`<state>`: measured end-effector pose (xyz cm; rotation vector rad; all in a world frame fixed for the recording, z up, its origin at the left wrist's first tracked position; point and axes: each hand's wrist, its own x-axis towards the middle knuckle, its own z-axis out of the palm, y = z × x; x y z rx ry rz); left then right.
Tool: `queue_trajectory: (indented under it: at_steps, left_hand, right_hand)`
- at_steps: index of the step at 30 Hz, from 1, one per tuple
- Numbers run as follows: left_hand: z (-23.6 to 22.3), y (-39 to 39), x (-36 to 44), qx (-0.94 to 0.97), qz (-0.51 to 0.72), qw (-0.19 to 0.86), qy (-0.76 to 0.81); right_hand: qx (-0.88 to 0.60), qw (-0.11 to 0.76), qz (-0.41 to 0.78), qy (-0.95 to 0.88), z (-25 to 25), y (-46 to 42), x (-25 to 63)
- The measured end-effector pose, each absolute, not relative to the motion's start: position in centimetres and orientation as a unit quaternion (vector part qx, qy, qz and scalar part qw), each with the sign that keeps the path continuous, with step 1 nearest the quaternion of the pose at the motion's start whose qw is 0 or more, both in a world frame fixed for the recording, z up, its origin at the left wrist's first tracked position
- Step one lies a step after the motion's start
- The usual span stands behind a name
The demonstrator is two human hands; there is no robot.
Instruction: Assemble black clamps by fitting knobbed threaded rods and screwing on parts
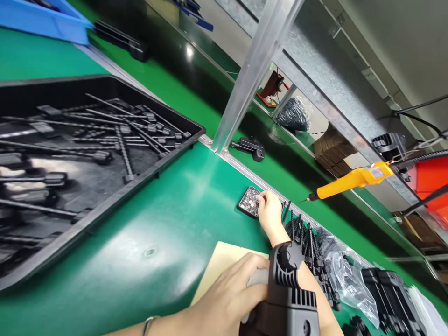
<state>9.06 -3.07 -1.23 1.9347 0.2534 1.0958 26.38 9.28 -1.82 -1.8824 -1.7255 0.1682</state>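
My left hand (231,291), with a thin bracelet at its wrist, grips a black plastic housing (292,298) that has ribbed vents and a rounded end; part of it is cut off by the lower edge. Farther out, my right hand (271,212) reaches to a small black dish (249,201) of tiny shiny metal pieces that look like screws. Its thumb and fingers are pinched together at the dish's near side; what is between them is too small to make out. The housing hides part of my right forearm. Beneath my left hand lies a tan sheet (219,261).
A large black tray (175,161) of black rods stands at left, a blue bin (52,28) behind it. A yellow electric screwdriver (350,183) hangs at right. Black rods (310,247), a clear plastic bag (355,280) and a metal post (250,79) border the green bench (164,219).
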Motion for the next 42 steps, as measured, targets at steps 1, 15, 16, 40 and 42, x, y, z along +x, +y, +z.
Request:
queue_trajectory:
  at_steps: [1, 15, 16, 40, 42]
  left_hand:
    - [-0.9, -3.0, 8.9, 0.774, 0.437, 0.448, 0.097]
    - [0.5, -3.2, 9.0, 0.766, 0.429, 0.467, 0.1]
    - [0.6, -3.2, 9.0, 0.767, 0.426, 0.468, 0.103]
    - [0.8, -3.2, 8.7, 0.77, 0.421, 0.468, 0.104]
    - [0.8, -3.2, 8.7, 0.773, 0.422, 0.461, 0.106]
  right_hand:
    - [-0.696, 0.321, 0.068, -0.638, -0.7, 8.3, 26.5]
    - [-0.526, 0.449, 0.12, -0.713, 11.7, -11.4, 24.8]
    - [-0.549, 0.453, 0.134, -0.69, 11.4, -11.4, 24.7]
    - [-0.656, 0.55, 0.096, -0.508, 6.5, -4.8, 28.4]
    - [-0.694, 0.492, 0.087, -0.518, 3.9, -1.4, 30.4]
